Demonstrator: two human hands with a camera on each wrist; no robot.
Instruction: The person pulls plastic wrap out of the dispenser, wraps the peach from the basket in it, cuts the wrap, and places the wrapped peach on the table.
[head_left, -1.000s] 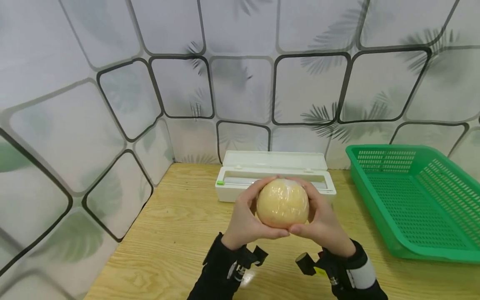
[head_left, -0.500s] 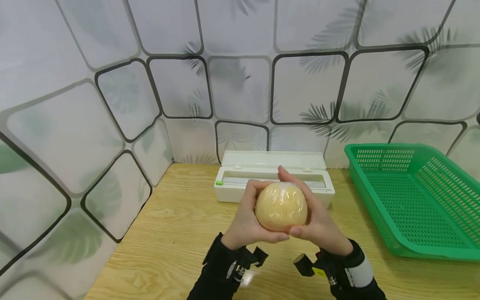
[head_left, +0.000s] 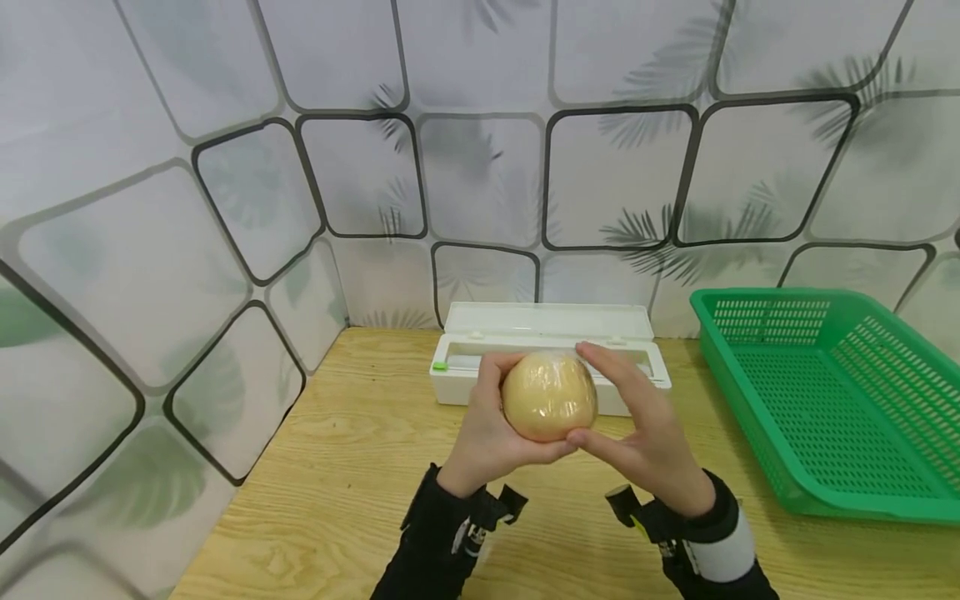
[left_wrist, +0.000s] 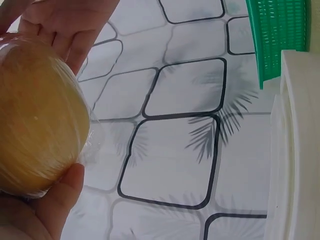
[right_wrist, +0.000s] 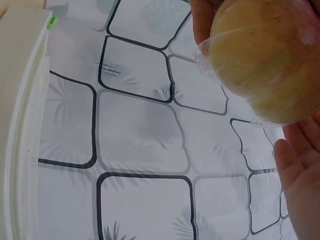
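My left hand [head_left: 491, 429] grips a round, pale yellow fruit [head_left: 550, 398] wrapped in shiny cling film. Its thumb runs underneath and the fingers wrap the left side. A loose fold of film [left_wrist: 92, 145] sticks out from the fruit in the left wrist view. On the other side, my right hand [head_left: 648, 433] is spread, with its thumb tip close to the fruit's lower edge and a fingertip near the top. A gap shows between the right palm and the fruit. Behind the hands stands a white cling film dispenser [head_left: 457, 387], lid raised, partly hidden by them.
A green plastic basket [head_left: 787, 487] stands on the wooden table [head_left: 337, 467] at the right. Patterned cloth [head_left: 480, 175] hangs behind the table and along its left side.
The fruit has shifted slightly left and up in the left hand. My right hand has loosened from the fruit's right side, its fingers spreading away to the right.
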